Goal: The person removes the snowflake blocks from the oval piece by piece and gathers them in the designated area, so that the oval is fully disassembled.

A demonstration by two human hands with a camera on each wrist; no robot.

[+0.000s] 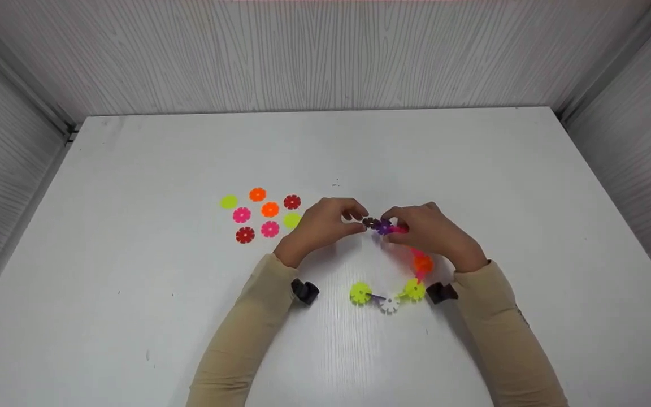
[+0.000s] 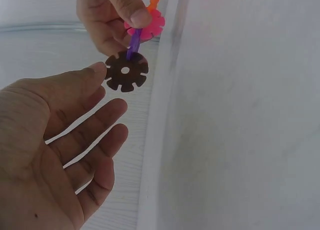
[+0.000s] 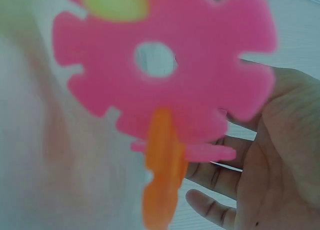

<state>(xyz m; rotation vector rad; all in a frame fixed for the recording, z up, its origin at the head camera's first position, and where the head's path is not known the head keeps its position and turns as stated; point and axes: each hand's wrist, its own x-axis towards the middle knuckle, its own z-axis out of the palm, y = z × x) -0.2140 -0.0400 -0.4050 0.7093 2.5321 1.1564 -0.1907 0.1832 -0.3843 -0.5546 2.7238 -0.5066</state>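
At its edge, my left hand (image 1: 325, 223) pinches a dark brown notched interlocking disc (image 2: 126, 82), its other fingers loosely spread. That disc is slotted onto a purple disc (image 1: 383, 227), the end of a linked chain. Close to this joint, my right hand (image 1: 435, 229) grips the chain, its thumb over a pink disc (image 2: 152, 27) beside the purple one. From there the chain curves toward me through an orange disc (image 1: 422, 264), a yellow-green disc (image 1: 415, 289), a white disc (image 1: 389, 305) and another yellow-green disc (image 1: 360, 293). Pink and orange discs (image 3: 162, 190) fill the right wrist view.
Left of my hands lie several loose discs, among them a red disc (image 1: 245, 235), a pink disc (image 1: 241, 215), an orange disc (image 1: 257, 194) and a yellow-green disc (image 1: 229, 202). They rest flat on the white table (image 1: 133, 282). A wood-grain panel (image 1: 325, 56) stands behind it.
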